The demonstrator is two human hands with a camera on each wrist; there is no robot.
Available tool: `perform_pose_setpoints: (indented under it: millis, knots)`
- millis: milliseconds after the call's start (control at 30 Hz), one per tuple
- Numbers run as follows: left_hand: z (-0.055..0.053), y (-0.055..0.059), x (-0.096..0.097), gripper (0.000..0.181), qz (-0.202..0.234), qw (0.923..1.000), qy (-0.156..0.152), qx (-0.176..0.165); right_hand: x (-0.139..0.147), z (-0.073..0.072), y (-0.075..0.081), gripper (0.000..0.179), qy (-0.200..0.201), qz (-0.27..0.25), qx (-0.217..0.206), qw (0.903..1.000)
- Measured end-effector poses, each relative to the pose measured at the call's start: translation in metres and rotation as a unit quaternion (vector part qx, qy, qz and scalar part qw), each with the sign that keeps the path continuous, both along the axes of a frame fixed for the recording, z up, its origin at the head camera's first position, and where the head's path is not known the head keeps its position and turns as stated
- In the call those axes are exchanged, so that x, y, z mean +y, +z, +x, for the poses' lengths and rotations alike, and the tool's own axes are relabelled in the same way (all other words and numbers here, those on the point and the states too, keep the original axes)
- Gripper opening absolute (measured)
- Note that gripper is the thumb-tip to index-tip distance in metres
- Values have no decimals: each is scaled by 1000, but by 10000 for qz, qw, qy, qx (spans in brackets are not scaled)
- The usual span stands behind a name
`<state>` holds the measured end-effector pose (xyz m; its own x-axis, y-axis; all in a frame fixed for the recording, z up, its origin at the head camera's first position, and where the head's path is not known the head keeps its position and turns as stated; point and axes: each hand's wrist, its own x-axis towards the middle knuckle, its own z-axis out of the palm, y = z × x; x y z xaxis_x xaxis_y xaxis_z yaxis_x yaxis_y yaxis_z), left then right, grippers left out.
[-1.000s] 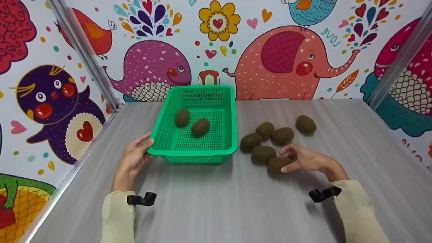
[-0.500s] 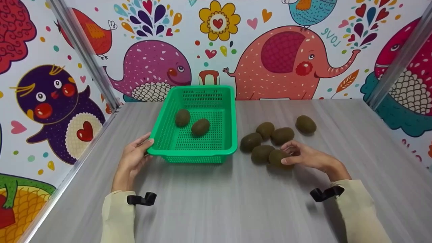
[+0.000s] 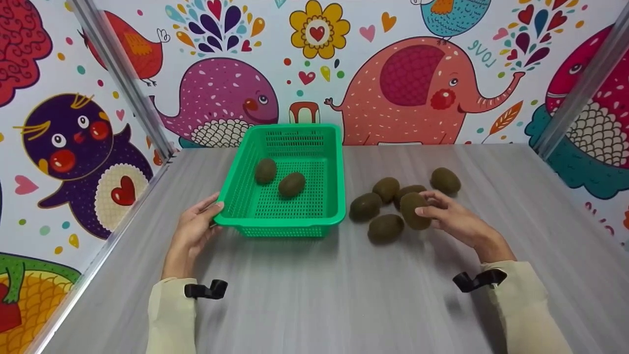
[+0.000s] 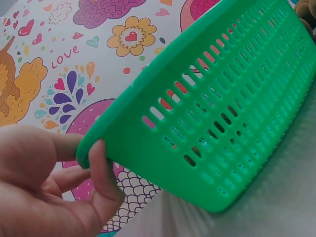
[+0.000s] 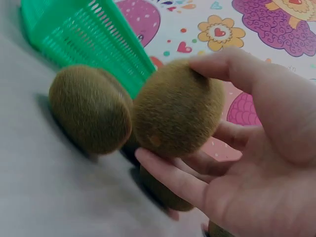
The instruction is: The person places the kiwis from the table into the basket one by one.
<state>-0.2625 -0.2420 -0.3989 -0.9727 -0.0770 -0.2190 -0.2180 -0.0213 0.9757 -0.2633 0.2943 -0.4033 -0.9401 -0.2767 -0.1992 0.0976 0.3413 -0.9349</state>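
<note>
Brown and fuzzy, the kiwi sits lifted off the bench in the right hand, with the thumb over its top and the fingers curled beneath, as the right wrist view shows plainly. It hangs just above the loose group of kiwis that lie on the bench to the right of the green basket, and one of those, the nearest kiwi, appears very close beside it. I judge such a fruit to be light, small enough for one hand, and firm but not hard: the hairy skin gives good friction, so it should not slip, yet a hard squeeze could bruise the flesh. The sound hold is the one shown, around the widest middle with thumb opposed to the fingers, rather than at the narrow ends where it could roll out. The left hand holds the near left corner of the basket, thumb on top of the rim and fingers under it, as the left wrist view makes clear. That basket is thin perforated plastic, which I take to be light and somewhat flexible, likely to slide on the smooth bench if nudged; a grip at the rolled rim seems the stiffest place. Two kiwis in the basket lie on its floor toward the far side, close together, though whether they touch I cannot tell.
</note>
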Motion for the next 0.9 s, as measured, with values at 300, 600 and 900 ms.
perform_pose_setpoints:
  millis: [300,600,900]
  knots:
    - [-1,0,-1,58,22,10000,-69,0,-4,-2,6,24,-429,-1919,-381,9797]
    - [-2,1,-1,56,90,9999,-60,-22,-11,0,16,20,-424,-2447,-399,9678]
    - [-1,0,-1,57,82,9999,-58,-28,-20,5,25,26,-448,-2529,-570,9648]
